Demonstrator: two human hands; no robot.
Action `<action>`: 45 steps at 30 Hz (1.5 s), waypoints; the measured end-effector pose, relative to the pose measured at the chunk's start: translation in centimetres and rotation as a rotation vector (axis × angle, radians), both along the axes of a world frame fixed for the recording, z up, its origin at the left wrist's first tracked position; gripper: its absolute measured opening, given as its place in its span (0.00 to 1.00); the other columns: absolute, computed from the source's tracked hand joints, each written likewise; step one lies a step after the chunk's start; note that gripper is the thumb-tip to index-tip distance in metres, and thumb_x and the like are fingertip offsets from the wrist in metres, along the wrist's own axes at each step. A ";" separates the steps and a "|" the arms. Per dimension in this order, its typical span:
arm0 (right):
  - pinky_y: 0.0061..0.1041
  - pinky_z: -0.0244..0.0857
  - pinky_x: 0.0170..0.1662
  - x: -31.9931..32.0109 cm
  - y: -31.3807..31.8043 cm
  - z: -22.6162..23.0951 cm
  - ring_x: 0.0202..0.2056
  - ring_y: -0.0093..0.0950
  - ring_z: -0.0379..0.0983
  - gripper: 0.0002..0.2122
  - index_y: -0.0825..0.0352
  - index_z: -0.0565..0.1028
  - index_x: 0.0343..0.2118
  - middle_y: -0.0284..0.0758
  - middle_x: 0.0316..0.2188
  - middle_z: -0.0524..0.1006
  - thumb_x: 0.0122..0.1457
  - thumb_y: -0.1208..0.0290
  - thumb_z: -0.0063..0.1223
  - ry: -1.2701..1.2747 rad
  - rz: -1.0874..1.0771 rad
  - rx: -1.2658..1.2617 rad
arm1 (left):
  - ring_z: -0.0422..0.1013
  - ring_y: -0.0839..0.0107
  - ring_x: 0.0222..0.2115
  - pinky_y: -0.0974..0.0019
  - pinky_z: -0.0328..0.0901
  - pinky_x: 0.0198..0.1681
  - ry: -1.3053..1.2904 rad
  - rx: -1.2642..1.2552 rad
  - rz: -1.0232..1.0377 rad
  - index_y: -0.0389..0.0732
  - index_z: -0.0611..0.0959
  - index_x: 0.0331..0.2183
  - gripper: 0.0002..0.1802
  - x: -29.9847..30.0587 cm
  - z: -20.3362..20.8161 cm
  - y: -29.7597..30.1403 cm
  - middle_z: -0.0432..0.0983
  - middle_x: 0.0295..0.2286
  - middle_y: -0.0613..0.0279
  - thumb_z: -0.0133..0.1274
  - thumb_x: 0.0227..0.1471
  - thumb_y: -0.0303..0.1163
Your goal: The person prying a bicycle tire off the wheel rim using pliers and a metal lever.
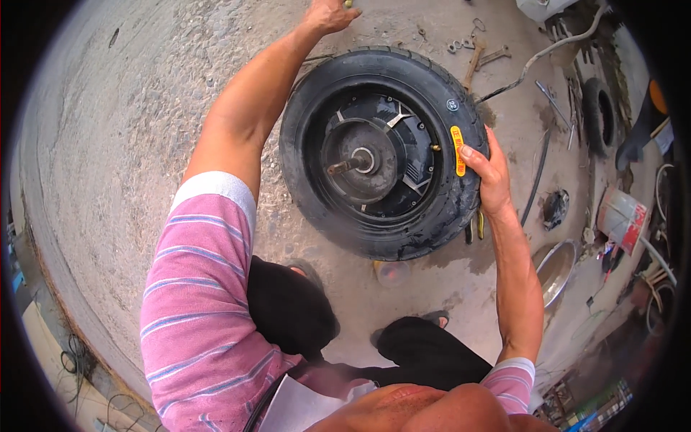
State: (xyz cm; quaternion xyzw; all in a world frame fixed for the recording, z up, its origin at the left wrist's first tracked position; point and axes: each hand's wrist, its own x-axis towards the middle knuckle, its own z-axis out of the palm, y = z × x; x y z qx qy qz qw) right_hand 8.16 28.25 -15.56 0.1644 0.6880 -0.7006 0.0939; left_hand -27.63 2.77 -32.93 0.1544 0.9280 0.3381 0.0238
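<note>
A black scooter tyre (317,209) on a dark hub-motor wheel (360,158) is in front of me, its axle stub (345,165) facing up. A brass valve stem (435,147) shows at the inner rim. My right hand (491,173) grips the tyre's right side, thumb on top by a yellow label (457,151), fingers round the tread. Beyond the far left of the tyre, my left hand (330,16) is stretched to the picture's upper edge. Its fingers look closed by a small yellow thing (349,3), which I cannot make out.
Wrenches (475,61) lie past the tyre, near a grey hose (554,47). On the right are another tyre (598,115), a metal basin (558,270) and a white-and-red bucket (620,216). A clear container (392,273) and yellow-handled tool (480,225) sit at the tyre's near side.
</note>
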 end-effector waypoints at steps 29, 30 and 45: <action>0.28 0.64 0.62 0.4 0.3 -0.1 0.56 0.27 0.74 0.40 0.76 0.62 0.65 0.43 0.54 0.77 0.51 0.64 0.69 0.003 -0.019 0.154 | 0.75 0.70 0.32 0.69 0.68 0.31 -1.007 0.455 0.107 0.45 0.74 0.57 0.30 -5.4 0.6 -7.2 0.77 0.32 0.61 0.58 0.54 0.38; 0.28 0.64 0.62 0.5 0.6 0.0 0.55 0.27 0.75 0.40 0.76 0.62 0.65 0.43 0.53 0.78 0.51 0.64 0.69 0.003 -0.019 0.148 | 0.76 0.70 0.33 0.70 0.69 0.33 -1.107 0.815 0.139 0.46 0.73 0.60 0.30 -4.5 1.0 -7.9 0.78 0.34 0.60 0.58 0.56 0.36; 0.27 0.74 0.47 0.5 1.2 -2.2 0.41 0.27 0.78 0.29 0.74 0.68 0.56 0.40 0.44 0.79 0.57 0.62 0.65 -0.057 0.060 -0.218 | 0.70 0.71 0.38 0.67 0.67 0.47 -0.860 0.847 -0.206 0.32 0.71 0.58 0.30 27.2 23.9 -13.8 0.75 0.37 0.60 0.53 0.56 0.34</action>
